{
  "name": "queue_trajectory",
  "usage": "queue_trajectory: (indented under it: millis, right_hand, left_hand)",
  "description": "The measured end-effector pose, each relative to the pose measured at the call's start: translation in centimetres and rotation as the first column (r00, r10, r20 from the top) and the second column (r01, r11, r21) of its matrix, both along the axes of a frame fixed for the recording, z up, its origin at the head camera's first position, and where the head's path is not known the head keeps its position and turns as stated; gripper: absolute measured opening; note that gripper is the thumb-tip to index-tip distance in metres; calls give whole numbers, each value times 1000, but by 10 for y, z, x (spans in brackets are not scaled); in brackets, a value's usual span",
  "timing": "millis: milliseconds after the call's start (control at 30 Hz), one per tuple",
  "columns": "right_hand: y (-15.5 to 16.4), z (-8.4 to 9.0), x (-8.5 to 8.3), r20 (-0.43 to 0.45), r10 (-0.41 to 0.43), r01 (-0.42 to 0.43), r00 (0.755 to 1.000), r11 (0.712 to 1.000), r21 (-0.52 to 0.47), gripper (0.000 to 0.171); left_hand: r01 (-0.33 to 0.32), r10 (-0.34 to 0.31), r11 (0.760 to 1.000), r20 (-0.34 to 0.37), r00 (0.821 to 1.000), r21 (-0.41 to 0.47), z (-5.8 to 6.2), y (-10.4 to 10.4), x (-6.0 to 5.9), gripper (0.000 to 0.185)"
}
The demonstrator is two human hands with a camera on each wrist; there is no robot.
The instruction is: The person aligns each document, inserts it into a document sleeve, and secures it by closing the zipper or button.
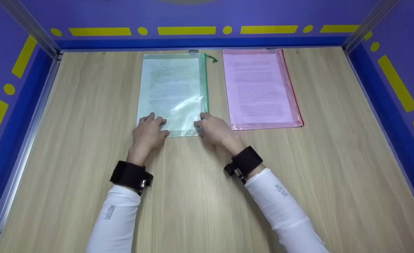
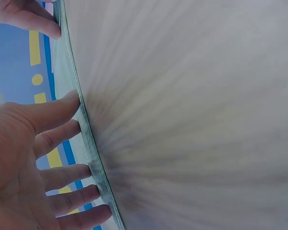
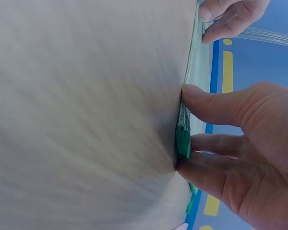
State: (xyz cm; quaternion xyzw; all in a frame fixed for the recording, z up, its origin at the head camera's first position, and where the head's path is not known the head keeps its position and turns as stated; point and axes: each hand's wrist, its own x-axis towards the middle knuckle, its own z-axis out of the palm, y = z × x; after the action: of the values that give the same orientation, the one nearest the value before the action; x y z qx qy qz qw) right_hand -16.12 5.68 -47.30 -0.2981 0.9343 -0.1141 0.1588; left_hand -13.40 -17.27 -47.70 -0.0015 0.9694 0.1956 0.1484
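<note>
1. While both hands lay at its near edge, the green zip pouch [image 1: 172, 92] rested flat on the wooden surface [image 1: 70, 147], with the pink pouch [image 1: 261, 89] just beside it.
2. The left hand [image 1: 148, 133] pressed straight fingers [image 2: 62, 136] on the near left corner — holding nothing.
3. The right hand [image 1: 214, 129] pinched the near right corner by the green zip edge [image 3: 183, 139].
4. It looked light, limp and slick; the stiffer zip edge seemed the best place for a grip.
</note>
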Motion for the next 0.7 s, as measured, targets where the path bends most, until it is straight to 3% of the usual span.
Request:
queue_trajectory:
  millis: [267,500,700]
  right_hand:
    - [0,-2,-2,-17,34,-34,999,999,12,26]
    - [8,-3,-4,58,-7,11,998,998,-65,42]
    - [23,2,8,14,-51,52,999,984,-170,47]
  left_hand:
    - [4,-5,1000,16,1000,11,1,-4,-2,47]
    - [-16,16,999,9,1000,51,3,-1,-6,45]
    - [-55,65,991,-87,994,119,5,6,0,38]
